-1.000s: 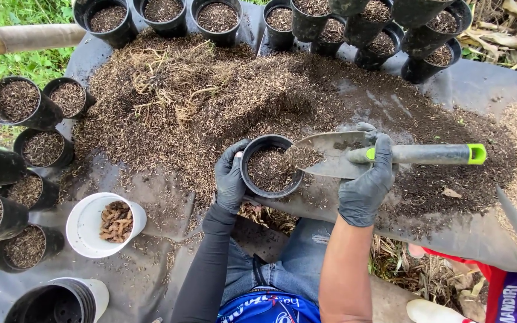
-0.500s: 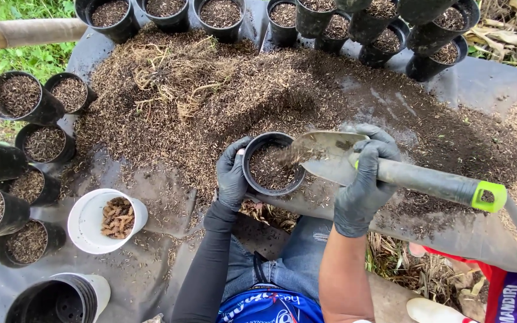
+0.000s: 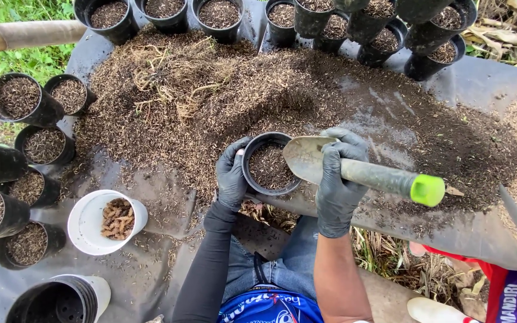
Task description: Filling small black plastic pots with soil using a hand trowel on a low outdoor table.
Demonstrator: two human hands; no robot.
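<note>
Right hand (image 3: 336, 179), gloved, is wrapped tight around the trowel (image 3: 354, 170), whose blade tilts over the rim of the pot (image 3: 268, 164) while its green-capped handle points away to my right. Left hand (image 3: 233, 174) is clasped around the pot's near-left wall, thumb on the rim, holding it upright at the edge of the mix heap (image 3: 222, 90) on the dark sheet (image 3: 157, 263). From what I see the pot is filled nearly to the top with mix. I judge the main risk to be spill: with the blade this steep and overlapping only one side of the rim, loose mix could slide past the pot onto my lap just below. A one-sided grip on a thin plastic wall could also let the pot tip if the blade presses down. Filled pots (image 3: 16, 98) ring the heap, and a white cup (image 3: 85, 230) stands well apart at my left.
</note>
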